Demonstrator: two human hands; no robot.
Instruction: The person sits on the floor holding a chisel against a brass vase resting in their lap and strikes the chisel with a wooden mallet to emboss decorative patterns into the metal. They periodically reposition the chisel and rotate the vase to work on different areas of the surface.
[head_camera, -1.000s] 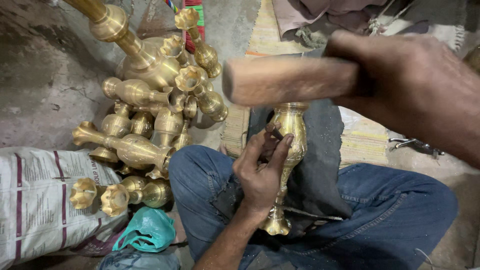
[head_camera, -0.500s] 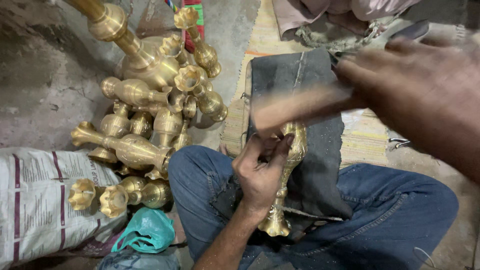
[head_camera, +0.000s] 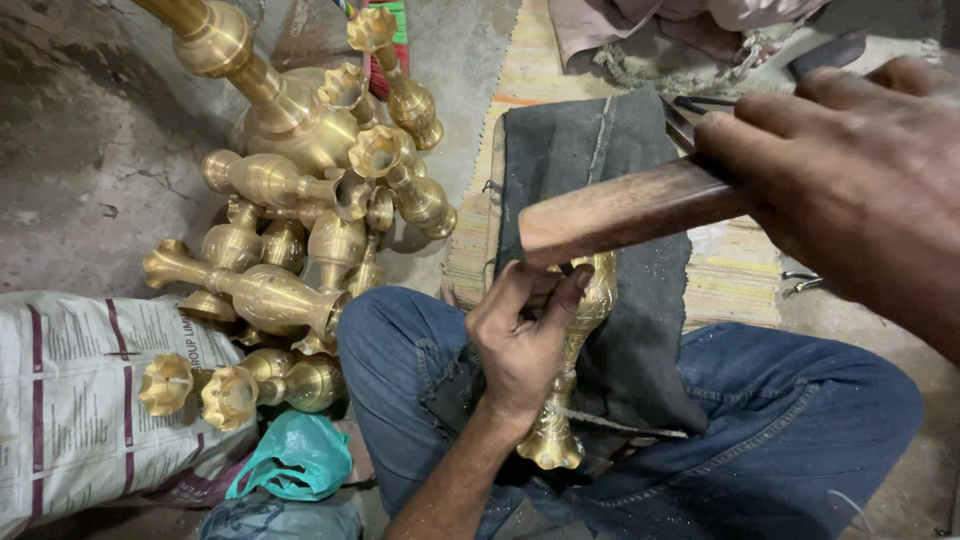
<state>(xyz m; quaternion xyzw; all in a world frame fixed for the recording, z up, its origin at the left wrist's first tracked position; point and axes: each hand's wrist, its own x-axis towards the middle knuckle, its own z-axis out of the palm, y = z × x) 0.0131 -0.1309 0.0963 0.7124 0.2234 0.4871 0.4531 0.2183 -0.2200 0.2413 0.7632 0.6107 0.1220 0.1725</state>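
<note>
A brass vase (head_camera: 553, 437) lies lengthwise on a dark cloth (head_camera: 590, 150) spread over my lap. My left hand (head_camera: 518, 345) is clamped on the vase's body, fingertips pinched together near its upper bulge. Whatever the fingertips pinch is hidden. My right hand (head_camera: 850, 165) is closed around a wooden mallet (head_camera: 625, 208). The mallet's blunt end hangs just above my left fingertips and the vase. My legs in blue jeans (head_camera: 790, 420) are crossed under the cloth.
A heap of brass vases (head_camera: 300, 230) and flared brass pieces lies on the concrete floor to the left. A printed white sack (head_camera: 70, 390) and a teal bag (head_camera: 290, 455) sit at lower left. A striped mat (head_camera: 735, 280) and crumpled cloth are behind.
The wooden mallet has come down and to the right, from raised above the vase to just over my left fingertips. My left hand has stayed on the vase.
</note>
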